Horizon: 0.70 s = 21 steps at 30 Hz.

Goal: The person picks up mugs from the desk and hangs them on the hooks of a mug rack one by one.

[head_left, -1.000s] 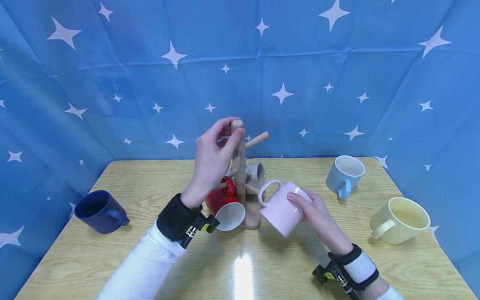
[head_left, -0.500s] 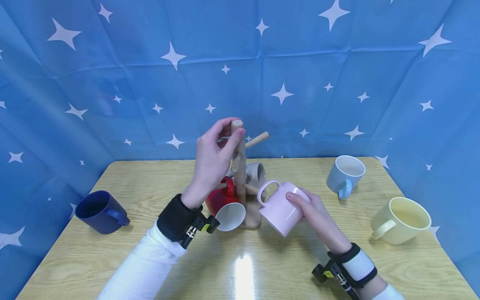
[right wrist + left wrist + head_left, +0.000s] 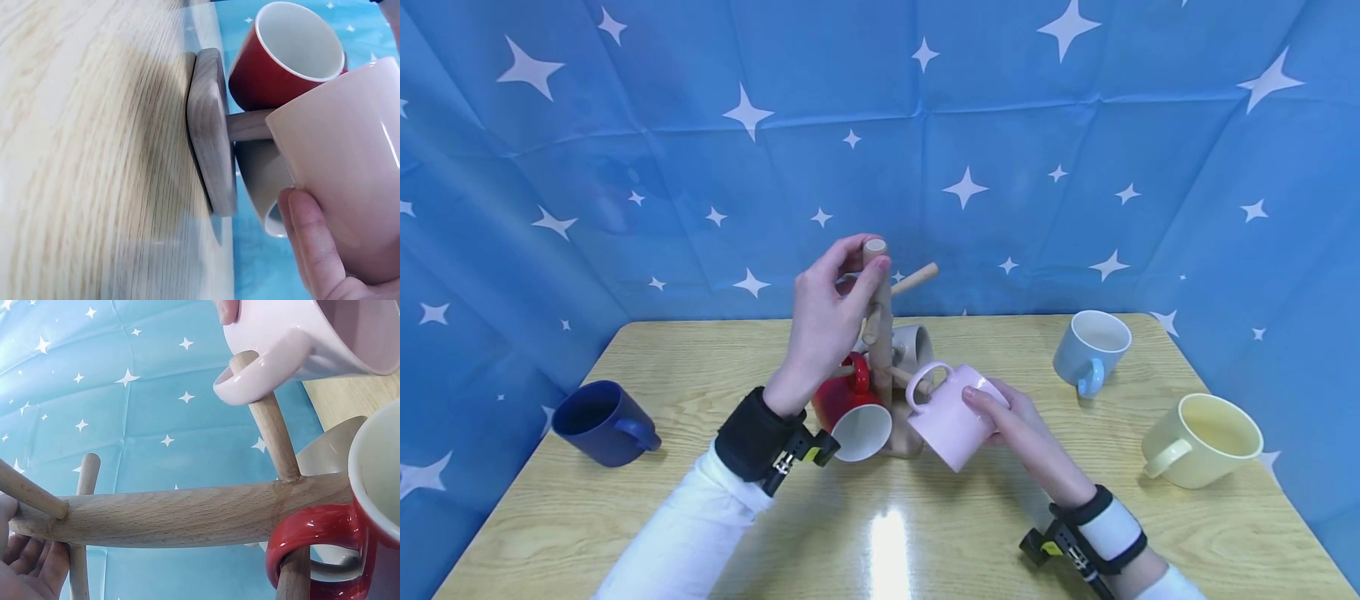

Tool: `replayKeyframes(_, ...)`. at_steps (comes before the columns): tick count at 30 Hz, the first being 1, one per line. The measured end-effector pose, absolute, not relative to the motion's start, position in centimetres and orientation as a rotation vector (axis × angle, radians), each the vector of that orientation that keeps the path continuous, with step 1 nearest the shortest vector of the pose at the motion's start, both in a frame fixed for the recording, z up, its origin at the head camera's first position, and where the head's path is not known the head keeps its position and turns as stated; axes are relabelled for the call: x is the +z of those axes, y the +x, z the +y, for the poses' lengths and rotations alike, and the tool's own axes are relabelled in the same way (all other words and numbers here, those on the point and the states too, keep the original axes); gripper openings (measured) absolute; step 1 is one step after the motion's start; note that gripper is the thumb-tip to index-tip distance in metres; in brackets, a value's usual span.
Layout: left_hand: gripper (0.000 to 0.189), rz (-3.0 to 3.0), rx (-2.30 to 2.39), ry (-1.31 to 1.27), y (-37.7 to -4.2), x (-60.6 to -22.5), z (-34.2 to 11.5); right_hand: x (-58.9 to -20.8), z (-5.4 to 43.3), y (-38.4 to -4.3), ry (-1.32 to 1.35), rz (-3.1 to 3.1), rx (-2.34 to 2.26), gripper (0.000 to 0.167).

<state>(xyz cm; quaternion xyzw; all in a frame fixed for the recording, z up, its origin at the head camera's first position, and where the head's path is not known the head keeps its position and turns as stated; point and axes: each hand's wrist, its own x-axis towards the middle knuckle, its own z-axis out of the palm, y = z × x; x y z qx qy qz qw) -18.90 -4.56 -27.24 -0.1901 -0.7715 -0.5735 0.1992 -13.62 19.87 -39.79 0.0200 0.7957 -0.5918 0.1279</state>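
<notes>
My left hand (image 3: 823,321) grips the top of a wooden mug tree (image 3: 880,354), thumb on the near side of the post. In my right hand (image 3: 1018,421) is a pink mug (image 3: 953,421), tilted, thumb on its outer wall. Its handle (image 3: 269,372) is at the lower right peg (image 3: 275,437); in the left wrist view the peg's tip shows inside the loop. A red mug (image 3: 831,404) hangs by its handle from a lower left peg, mouth facing down and forward. Behind the post is a grey mug (image 3: 916,350), partly hidden.
A dark blue mug (image 3: 595,425) stands at the left of the wooden table (image 3: 760,550). Towards the right are a light blue mug (image 3: 1078,354) and a pale yellow mug (image 3: 1195,442). A blue cloth with stars (image 3: 880,150) hangs behind the table.
My right hand has moved slightly left with the pink mug, bringing its handle over the lower right peg. The left hand keeps its grip on the post.
</notes>
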Motion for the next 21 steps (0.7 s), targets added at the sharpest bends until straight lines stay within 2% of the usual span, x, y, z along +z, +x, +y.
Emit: replayKeyframes(21, 0.033, -2.153, -1.604, -0.537, -18.9, -27.4, -4.5, -40.1, 18.2, -14.0, 0.065, 2.302, -1.74, 0.067)
